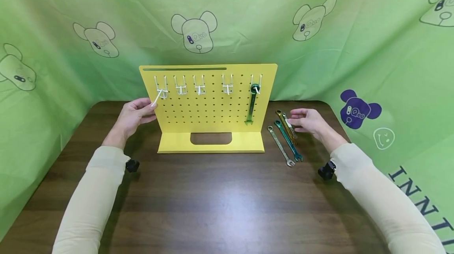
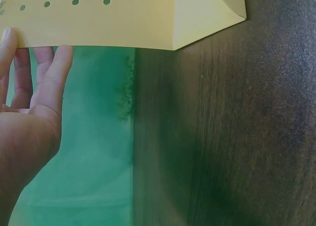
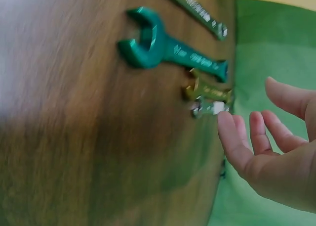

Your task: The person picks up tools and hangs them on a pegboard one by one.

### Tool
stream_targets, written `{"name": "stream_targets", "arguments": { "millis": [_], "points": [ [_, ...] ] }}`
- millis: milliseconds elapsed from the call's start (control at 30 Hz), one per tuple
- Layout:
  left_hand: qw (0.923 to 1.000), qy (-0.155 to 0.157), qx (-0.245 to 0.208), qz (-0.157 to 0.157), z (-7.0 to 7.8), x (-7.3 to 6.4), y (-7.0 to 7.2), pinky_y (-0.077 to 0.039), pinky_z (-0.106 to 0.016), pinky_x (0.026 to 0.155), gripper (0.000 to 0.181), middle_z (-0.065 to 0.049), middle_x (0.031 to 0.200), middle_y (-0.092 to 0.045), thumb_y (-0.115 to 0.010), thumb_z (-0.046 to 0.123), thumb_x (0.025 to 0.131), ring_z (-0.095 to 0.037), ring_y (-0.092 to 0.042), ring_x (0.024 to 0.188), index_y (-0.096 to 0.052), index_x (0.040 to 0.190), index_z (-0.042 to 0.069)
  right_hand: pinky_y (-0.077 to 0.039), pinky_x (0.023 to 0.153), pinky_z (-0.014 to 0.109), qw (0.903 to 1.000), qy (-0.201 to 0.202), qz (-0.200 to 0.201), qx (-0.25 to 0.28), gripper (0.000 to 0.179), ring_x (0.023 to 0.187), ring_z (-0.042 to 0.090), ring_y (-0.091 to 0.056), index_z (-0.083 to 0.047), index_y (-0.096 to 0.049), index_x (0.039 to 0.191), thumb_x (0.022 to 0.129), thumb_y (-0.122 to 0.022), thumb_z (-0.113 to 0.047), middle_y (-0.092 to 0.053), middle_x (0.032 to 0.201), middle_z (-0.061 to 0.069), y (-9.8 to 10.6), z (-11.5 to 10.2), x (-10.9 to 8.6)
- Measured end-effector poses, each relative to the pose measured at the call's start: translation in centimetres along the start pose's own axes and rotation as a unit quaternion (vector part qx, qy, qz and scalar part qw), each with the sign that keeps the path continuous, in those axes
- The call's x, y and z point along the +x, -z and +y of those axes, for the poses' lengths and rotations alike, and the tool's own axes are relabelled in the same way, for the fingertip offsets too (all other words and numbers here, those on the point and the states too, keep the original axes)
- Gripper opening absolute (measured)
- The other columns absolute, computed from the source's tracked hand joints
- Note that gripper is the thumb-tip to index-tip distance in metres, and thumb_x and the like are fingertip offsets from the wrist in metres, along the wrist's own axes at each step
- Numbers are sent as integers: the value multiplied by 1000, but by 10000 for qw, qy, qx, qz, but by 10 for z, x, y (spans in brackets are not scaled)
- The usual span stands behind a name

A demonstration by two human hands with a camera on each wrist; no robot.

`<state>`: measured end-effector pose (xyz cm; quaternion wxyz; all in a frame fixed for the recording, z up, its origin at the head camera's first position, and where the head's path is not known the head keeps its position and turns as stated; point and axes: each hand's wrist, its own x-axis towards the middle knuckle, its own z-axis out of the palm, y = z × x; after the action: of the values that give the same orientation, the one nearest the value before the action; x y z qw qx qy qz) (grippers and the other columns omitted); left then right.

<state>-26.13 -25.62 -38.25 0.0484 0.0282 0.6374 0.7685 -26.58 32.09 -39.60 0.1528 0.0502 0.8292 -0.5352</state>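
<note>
My left hand grips the left edge of a yellow pegboard, thumb in front and fingers behind it. White hooks line the board's upper part. From the far-right hook hangs a dark green wrench. My right hand is held just right of the wrenches on the table, fingers apart and nothing between them. Nearest to it lies a small silver wrench with a white label. Beside that are a gold wrench, a teal wrench and a pale silver wrench.
The pegboard stands upright on a folded base with a slot in it, on a dark wooden table. A green curtain printed with bear heads hangs behind and at both sides. Black wrist cameras sit at the cuffs.
</note>
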Motion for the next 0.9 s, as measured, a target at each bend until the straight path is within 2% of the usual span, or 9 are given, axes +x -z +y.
{"name": "stream_targets", "arguments": {
  "millis": [133, 400, 700, 900],
  "points": [
    [10000, -21, 11, -14, -1, 1, -1, -61, -37, 87, 18, 0, 94, -70, -66, 0, 98, -15, -72, 86, -75, 95, 14, -57, 98, 42, 9995, -7, 87, -307, 61, 91, 1, -61, 8, -35, 151, 101, -64, -13, -43, 145, 27, 4, 8, 5],
    [10000, 40, 50, 40, -4, -1, 1, -61, -37, 87, 16, 0, 95, -69, -67, 1, 97, -15, -72, 87, -74, 96, 14, -64, 74, 31, 9969, -373, -238, -652, 67, 97, 16, -59, 8, -33, 151, 99, -68, -16, -38, 144, 27, 6, 23, 12],
    [9999, 63, 98, -2, -5, -1, 0, -57, -41, 92, 13, -1, 98, -70, -68, 2, 97, -15, -72, 88, -75, 98, 14, -64, 70, 30, 9941, -539, -198, -915, 62, 98, 20, -59, 5, -40, 148, 98, -71, -14, -41, 135, 23, 5, 29, 15],
    [10000, 0, 24, -12, 1, -1, 0, -60, -37, 87, 17, 0, 96, -70, -66, 0, 98, -15, -72, 86, -75, 97, 14, -64, 69, 31, 9944, -525, -153, -907, 58, 89, 16, -61, 5, -43, 146, 98, -70, -13, -43, 128, 19, 5, 24, 17]
  ]
}}
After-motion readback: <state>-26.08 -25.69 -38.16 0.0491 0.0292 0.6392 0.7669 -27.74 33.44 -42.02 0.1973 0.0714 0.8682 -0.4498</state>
